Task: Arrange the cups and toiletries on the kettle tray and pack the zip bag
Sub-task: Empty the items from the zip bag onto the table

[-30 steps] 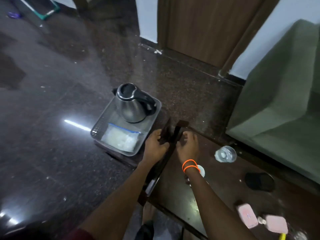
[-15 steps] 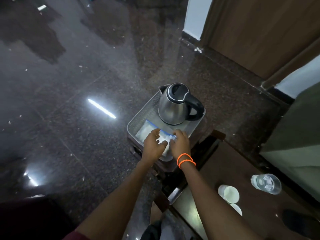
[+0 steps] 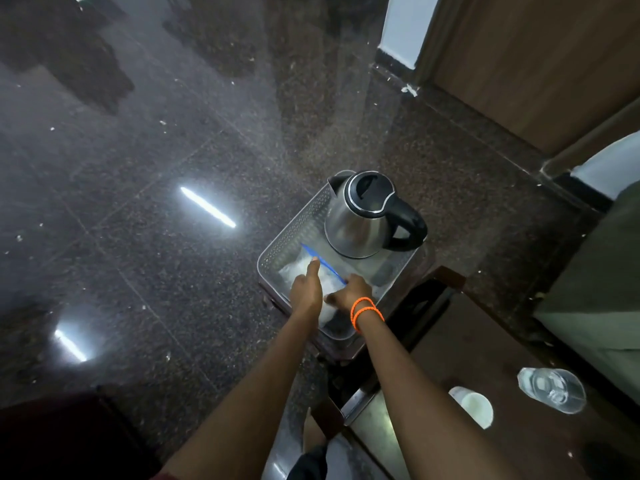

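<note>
A clear mesh-walled tray (image 3: 291,230) sits on a small dark stand and carries a steel kettle (image 3: 360,223) with a black lid and handle. In front of the kettle lies a clear zip bag (image 3: 294,270) with a blue strip and white contents. My left hand (image 3: 306,289) lies over the bag with its index finger stretched out to the blue strip. My right hand (image 3: 349,292), with orange bands at the wrist, grips the bag at the strip's near end. A white cup (image 3: 476,407) and a clear glass (image 3: 552,389) stand on the brown table at lower right.
Polished dark stone floor fills the left and top. A wooden door (image 3: 540,57) stands at the upper right and a green sofa (image 3: 602,278) at the right edge. The brown table (image 3: 450,344) with its dark frame lies right of the tray's stand.
Both hands left the table's dark frame and went onto the zip bag in the tray. Since half a second ago my left index finger has stretched out along the blue strip.
</note>
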